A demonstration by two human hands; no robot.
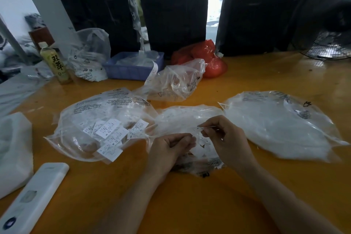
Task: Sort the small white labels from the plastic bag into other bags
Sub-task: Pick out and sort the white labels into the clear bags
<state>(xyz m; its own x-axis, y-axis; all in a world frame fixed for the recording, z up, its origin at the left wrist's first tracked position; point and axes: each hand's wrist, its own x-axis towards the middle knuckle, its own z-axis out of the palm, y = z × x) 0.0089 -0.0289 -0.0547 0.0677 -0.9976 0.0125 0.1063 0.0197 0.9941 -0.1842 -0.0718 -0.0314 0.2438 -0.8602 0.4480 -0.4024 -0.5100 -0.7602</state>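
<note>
Down at the middle of the orange table (247,186), both forearms reach in from the near edge. The right hand (226,138) is raised slightly, thumb and forefinger pinching one small white label (198,129). The left hand (171,146) rests with fingers curled on the crumpled middle bag (190,118). Sorted labels (109,132) lie inside the clear left bag (91,119); another bag (281,125) lies to the right.

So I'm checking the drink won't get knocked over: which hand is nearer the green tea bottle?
Left. The left hand rests at the middle bag, on the bottle's side of the table. The right hand, pinching a label, is farther right. Neither is close to it.
</note>
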